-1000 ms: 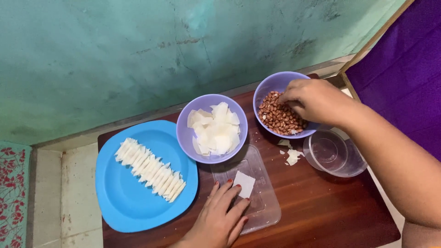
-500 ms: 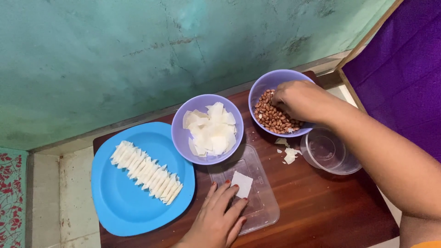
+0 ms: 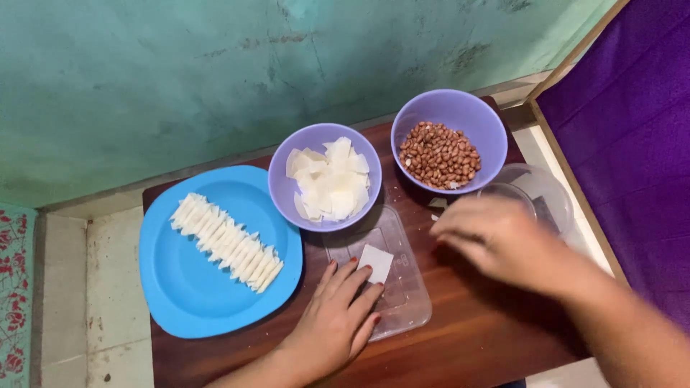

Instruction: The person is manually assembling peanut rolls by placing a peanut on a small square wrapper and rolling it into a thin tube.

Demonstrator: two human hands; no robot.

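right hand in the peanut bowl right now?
No: the right hand is blurred over the wooden table, in front of the bowl of peanuts, which shows uncovered with no fingers in it.

Soft even light, faint shadows — right hand (image 3: 496,241) motion-blurred

Wooden board (image 3: 467,338) carrying a blue plate (image 3: 180,287) at its left edge, two purple bowls (image 3: 323,144) along the far edge, clear lid (image 3: 406,302) near centre.

- Blue plate (image 3: 180,287), left of the wrapper bowl (image 3: 284,188), bearing a row of folded white pieces (image 3: 226,242).
- Teal wall (image 3: 215,72) behind that bowl.
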